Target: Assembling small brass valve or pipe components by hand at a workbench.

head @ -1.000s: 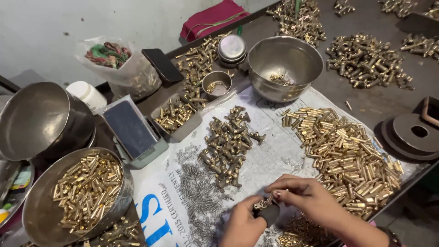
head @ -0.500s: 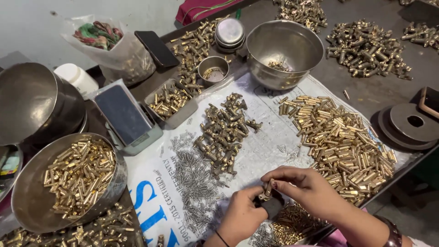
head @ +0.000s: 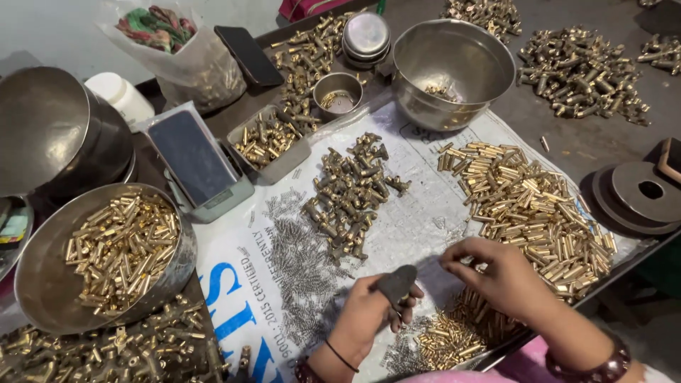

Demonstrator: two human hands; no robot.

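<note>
A small dark flat tool [head: 396, 282] is gripped in the left hand [head: 369, 312]. The right hand [head: 500, 273] is half-curled with fingertips pinched; what is held cannot be told. Brass tubes [head: 528, 206] are piled just beyond the right hand, valve fittings [head: 351, 191] and springs [head: 301, 266] beyond the left. A small finished-looking heap [head: 454, 333] is seen below both hands; most stock looks unprocessed. A filled steel bowl [head: 106, 255] sits far left; reach is unobstructed.

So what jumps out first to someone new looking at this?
Brass parts everywhere: a big heap of brass tubes at right, a darker fittings pile mid-sheet, a bowl full at left. Near the bottom edge, the left hand holds a dark pad; the right hand hovers by the tubes.
</note>
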